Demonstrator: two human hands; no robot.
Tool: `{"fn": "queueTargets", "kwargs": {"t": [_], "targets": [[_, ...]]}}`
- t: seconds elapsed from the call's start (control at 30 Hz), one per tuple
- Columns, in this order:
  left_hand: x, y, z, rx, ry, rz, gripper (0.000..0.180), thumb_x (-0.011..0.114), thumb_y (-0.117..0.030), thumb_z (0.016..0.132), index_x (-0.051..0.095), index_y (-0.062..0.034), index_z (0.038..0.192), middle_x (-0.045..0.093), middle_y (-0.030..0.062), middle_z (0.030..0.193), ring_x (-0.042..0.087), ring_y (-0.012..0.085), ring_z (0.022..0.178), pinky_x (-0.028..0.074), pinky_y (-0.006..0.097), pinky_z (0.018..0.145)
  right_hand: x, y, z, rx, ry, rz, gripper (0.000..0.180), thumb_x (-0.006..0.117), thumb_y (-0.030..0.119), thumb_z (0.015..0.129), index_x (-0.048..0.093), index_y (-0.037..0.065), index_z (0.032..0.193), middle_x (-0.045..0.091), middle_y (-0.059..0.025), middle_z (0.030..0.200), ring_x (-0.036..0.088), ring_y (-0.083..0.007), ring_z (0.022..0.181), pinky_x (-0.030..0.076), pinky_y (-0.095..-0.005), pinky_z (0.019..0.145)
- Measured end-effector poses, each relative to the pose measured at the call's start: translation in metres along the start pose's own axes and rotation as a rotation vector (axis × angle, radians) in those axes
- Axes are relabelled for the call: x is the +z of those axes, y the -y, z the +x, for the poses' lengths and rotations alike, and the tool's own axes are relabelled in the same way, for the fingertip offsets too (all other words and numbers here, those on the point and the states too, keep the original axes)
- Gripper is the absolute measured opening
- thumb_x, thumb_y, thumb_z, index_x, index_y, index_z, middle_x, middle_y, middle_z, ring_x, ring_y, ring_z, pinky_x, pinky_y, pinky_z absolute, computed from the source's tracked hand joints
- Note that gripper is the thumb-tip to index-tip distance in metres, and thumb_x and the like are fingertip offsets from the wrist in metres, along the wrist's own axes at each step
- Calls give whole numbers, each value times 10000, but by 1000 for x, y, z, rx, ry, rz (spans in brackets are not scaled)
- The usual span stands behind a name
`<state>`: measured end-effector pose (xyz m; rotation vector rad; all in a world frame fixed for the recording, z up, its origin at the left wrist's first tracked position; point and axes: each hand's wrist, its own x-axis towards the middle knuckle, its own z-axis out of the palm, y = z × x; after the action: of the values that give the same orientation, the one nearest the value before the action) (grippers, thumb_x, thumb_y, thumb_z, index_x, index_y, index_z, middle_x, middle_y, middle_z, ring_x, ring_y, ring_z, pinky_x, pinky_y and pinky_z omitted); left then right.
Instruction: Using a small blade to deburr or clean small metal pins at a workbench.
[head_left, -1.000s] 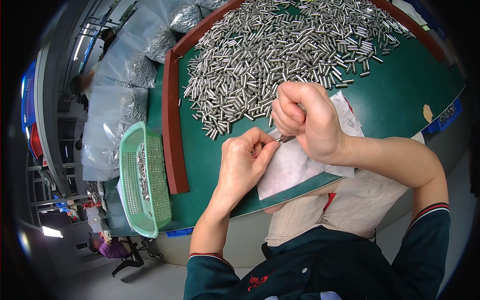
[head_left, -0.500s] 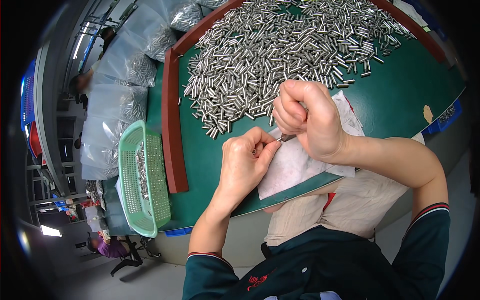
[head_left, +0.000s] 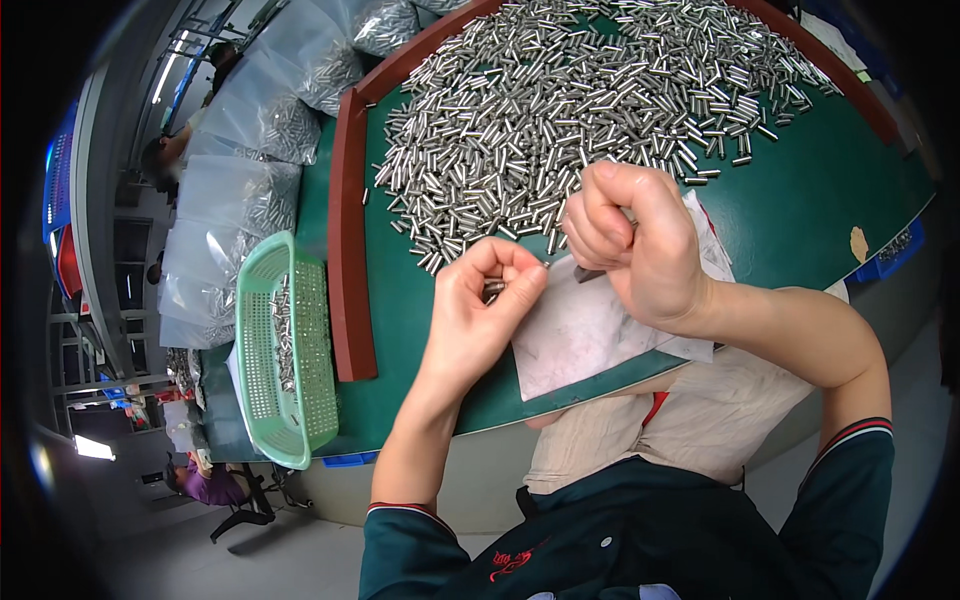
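My left hand is closed, its thumb and forefinger curled together. Short shiny metal pins show inside its curled fingers, and a small bit of metal peeks out at the fingertips. My right hand makes a fist around a tool whose dark end sticks out below the little-finger side; the rest of it is hidden. A gap separates that end from my left fingertips. Under both hands lies a smudged white sheet at the table's near edge. Just beyond spreads a large heap of metal pins.
Red-brown rails border the green table. Left of them stands a light green plastic basket with pins inside. Clear bags of pins line the far left. A blue bin sits at the right edge. Other people are at the left.
My hands have drawn apart: the left moved slightly left, the right slightly right and up. The tool's end, earlier at the left fingertips by a pin, is now away from them.
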<state>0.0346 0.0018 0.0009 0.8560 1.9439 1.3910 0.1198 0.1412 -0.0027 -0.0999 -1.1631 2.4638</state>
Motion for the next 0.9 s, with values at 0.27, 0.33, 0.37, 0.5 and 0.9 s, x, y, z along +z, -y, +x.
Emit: {"fn": "queueTargets", "kwargs": {"t": [0.27,0.33,0.37,0.5,0.9], "targets": [[-14,11,11,-336,219,-868,128,481,-101,884,526,-5,956,546,61,776,293,27,485,252,163,445,-4,-2,1,34,19,10,378,323,230,874,284,111,517,248,22,424,178,-79,398,167,-244,397],[-15,11,11,-328,227,-889,156,481,-83,879,520,16,993,547,62,774,295,24,479,255,157,443,-3,-1,1,42,17,16,379,327,231,872,284,111,516,248,23,424,178,-77,398,164,-244,396],[-15,11,12,-335,226,-884,168,465,-104,888,519,16,992,547,68,772,303,31,482,260,164,446,-3,0,2,53,11,16,379,329,231,872,284,112,515,247,23,423,178,-76,398,163,-244,395],[-17,6,11,-327,124,-872,244,415,-196,911,511,18,978,545,88,763,330,59,497,273,191,457,-3,0,2,71,-6,3,377,332,231,869,284,114,514,247,24,421,177,-75,396,162,-243,395],[-15,13,14,259,-271,739,124,608,-46,745,610,-47,870,492,77,498,463,145,421,367,271,436,-1,2,2,91,5,6,375,327,217,868,283,114,510,253,23,416,178,-75,393,160,-241,394]]}}
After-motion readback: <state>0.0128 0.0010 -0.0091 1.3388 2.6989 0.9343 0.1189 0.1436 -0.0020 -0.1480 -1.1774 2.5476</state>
